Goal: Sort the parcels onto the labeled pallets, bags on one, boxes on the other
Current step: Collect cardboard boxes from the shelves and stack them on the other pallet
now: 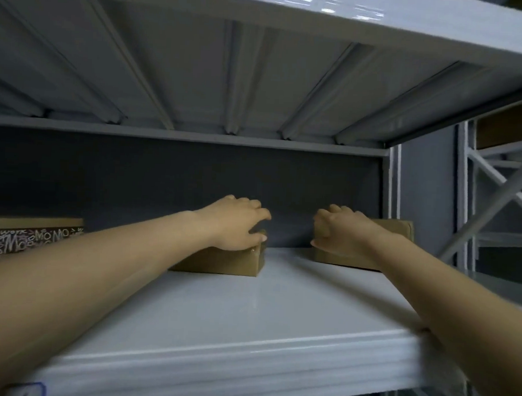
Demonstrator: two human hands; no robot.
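Observation:
Two small brown cardboard boxes lie deep on a white metal shelf (248,317). My left hand (234,223) lies on top of the left box (236,264), fingers curled over its far edge and thumb at its near right corner. My right hand (339,231) grips the right box (399,230) from above, fingers curled down over its left end and thumb low on its front face. Both forearms stretch across the shelf. Most of the right box is hidden by the hand.
A dark box with white lettering (27,238) stands at the shelf's far left. The shelf above (259,63) hangs low over my hands. A dark back panel (165,178) closes the rear. Upright posts and cross braces (493,193) stand to the right.

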